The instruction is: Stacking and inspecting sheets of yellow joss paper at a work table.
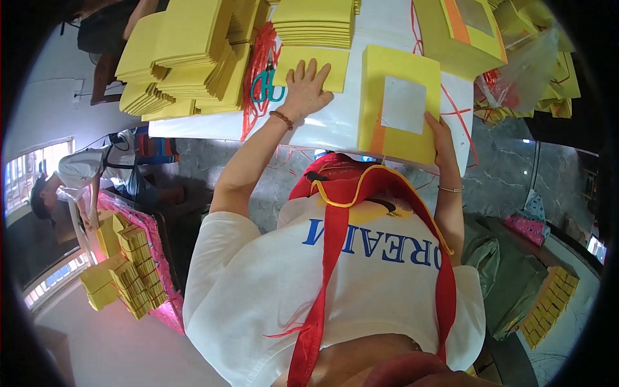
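My left hand (308, 89) lies flat with fingers spread on a folded yellow paper piece (336, 69) near the table's front edge. My right hand (442, 140) grips the right side of a thick yellow paper stack (400, 68), its thumb along the edge; its other fingers are mostly hidden. An orange strip and a silvery-white square mark the stack's top face. Teal-handled scissors (259, 89) lie just left of my left hand, on a bunch of red strings (248, 106).
Piles of folded yellow paper (193, 39) crowd the white table (335, 122) on the left, another pile (313, 22) behind. At the far right stand a larger yellow stack (451, 45) and a clear plastic bag (525, 77). A person (84, 168) handles yellow bundles (132, 258) at left.
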Tool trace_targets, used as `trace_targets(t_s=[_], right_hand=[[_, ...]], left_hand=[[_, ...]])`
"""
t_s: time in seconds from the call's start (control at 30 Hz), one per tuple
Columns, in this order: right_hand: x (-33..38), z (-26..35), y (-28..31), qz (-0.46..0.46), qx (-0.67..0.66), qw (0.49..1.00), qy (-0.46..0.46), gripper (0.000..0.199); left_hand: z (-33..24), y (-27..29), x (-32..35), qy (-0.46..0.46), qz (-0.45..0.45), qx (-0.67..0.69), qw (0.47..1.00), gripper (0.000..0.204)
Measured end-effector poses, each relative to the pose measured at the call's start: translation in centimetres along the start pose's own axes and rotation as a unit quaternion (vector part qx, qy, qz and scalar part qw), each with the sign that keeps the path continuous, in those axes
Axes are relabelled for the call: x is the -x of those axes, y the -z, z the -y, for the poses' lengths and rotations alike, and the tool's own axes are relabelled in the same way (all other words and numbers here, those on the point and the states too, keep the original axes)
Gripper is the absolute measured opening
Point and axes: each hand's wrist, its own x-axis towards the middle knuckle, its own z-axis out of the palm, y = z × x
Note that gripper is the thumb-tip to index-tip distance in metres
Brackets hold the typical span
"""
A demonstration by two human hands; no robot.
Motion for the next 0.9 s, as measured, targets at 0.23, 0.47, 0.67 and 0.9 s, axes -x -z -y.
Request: trace_targets(t_s=[0.23,0.47,0.67,0.9], right_hand=[[0.2,-0.4,0.0,-0.015,-0.044,0.999,0.012,0.039],[0.1,-0.2,-1.0,-0.044,-0.022,0.999,0.017,0.040],[0.4,0.2,-0.8,-0.042,0.014,0.999,0.007,0.041],[-1.2,0.5,0.1,0.011,0.050,0.999,0.013,0.041]], left_hand=[[-0.9,-1.9,0.6,-0.016,-0.059,-0.053,0.997,0.054],[-0.1,-2.2,0.5,-0.042,-0.047,-0.068,0.996,0.056],[-0.1,-2.1,0.4,-0.032,-0.024,-0.086,0.995,0.057],[-2.0,0.4,0.1,-0.021,0.016,-0.095,0.995,0.061]])
